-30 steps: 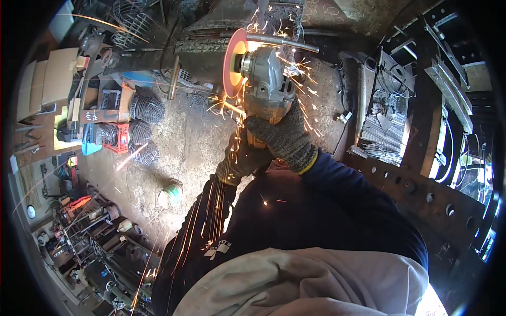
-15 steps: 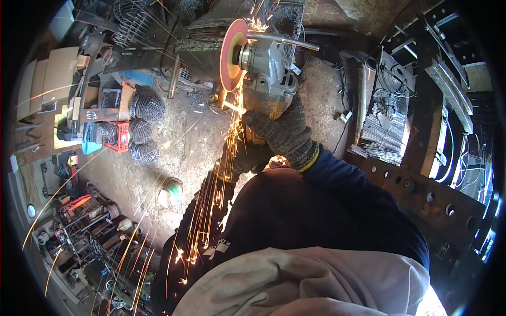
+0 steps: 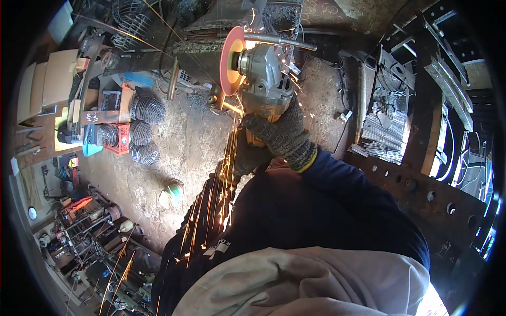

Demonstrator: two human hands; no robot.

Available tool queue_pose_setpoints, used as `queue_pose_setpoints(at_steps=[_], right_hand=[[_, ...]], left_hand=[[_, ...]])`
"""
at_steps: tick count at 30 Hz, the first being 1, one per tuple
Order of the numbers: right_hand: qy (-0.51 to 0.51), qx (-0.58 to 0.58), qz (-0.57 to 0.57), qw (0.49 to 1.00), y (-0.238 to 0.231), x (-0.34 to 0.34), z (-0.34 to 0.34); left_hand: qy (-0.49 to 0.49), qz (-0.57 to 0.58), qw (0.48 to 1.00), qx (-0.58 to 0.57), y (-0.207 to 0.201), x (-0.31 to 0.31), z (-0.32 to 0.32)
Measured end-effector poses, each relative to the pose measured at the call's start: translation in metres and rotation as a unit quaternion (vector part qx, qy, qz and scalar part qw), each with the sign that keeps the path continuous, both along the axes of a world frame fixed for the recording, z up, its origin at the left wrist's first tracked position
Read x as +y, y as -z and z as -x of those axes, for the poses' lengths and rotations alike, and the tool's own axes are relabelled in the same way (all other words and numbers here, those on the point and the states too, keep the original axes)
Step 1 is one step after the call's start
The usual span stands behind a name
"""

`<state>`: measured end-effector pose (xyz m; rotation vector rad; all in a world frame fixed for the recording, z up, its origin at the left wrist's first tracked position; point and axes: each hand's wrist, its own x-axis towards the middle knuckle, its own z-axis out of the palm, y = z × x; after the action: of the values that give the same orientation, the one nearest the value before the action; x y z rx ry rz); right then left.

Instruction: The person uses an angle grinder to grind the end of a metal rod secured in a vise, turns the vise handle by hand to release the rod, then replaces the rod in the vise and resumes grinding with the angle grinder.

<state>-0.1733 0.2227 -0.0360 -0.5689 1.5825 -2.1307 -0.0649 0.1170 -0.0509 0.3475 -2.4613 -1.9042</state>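
An angle grinder (image 3: 266,71) is held out in front of me, with its red-rimmed disc (image 3: 231,62) upright on the left side. The disc meets a threaded metal rod (image 3: 282,41) near the rod's left end, where a bright glow shows. Sparks stream down from there past my left sleeve. My right hand (image 3: 284,134), in a grey knitted glove with a yellow cuff, is closed around the grinder's body. Lower and to the left, my left hand (image 3: 250,158), also gloved, is closed on the rear of the grinder; its fingers are partly in shadow.
Coiled wire springs (image 3: 146,109) stand on the floor by a red crate (image 3: 122,138). A round can (image 3: 171,194) sits left of my left arm. Bundled metal rods (image 3: 385,134) lie to the right, behind a steel beam with holes (image 3: 416,189). Cluttered machinery fills the lower left.
The grinder and its disc have come slightly down toward me. The spark stream is thinner, with some sparks now to the grinder's right. Both hands keep their hold.
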Motion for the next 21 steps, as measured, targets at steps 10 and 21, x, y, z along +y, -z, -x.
queue_pose_setpoints(at_steps=[10,21], right_hand=[[0.002,0.032,0.003,0.999,-0.005,-0.001,0.007],[-0.002,0.036,0.105,0.994,0.010,-0.018,-0.023]], left_hand=[[-0.041,0.098,0.992,-0.071,0.004,-0.007,0.004],[0.023,0.216,0.969,0.121,0.074,-0.019,-0.025]])
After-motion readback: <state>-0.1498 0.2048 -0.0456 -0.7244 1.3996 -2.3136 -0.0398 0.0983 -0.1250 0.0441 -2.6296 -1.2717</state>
